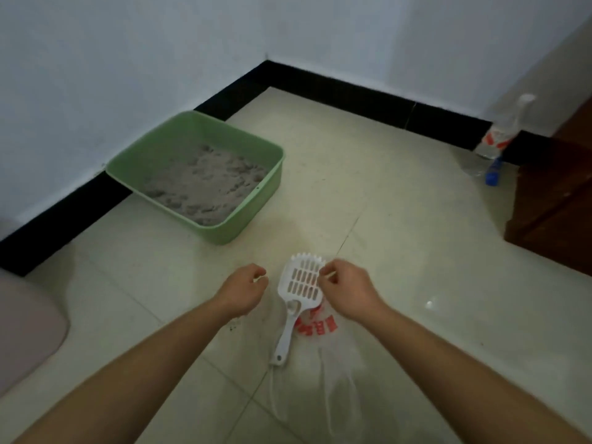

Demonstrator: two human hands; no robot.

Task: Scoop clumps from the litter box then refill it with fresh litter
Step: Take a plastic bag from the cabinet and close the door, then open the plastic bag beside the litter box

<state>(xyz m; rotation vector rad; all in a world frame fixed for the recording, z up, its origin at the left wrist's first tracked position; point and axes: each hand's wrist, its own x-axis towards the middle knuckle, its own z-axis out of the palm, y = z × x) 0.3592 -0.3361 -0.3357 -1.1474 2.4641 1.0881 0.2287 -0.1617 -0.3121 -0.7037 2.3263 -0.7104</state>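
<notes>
A green litter box [256, 200] stands on the floor against the left wall, holding grey clumpy litter [205, 184]. Nearer me, a white slotted scoop [299, 290] lies on a clear plastic bag with red print [323, 331]. My left hand [245, 288] hovers just left of the scoop's head, fingers curled and pinched; whether it grips the bag's thin edge is unclear. My right hand [347, 288] sits at the scoop's right edge, fingers pinched on the bag's rim.
A clear water bottle with a red label [495, 139] leans at the right wall by a dark wooden cabinet [554, 200]. A blue cap-like item [493, 174] lies beside it. A pale rounded object [25, 328] sits at the left edge. Black skirting [346, 91] lines the walls.
</notes>
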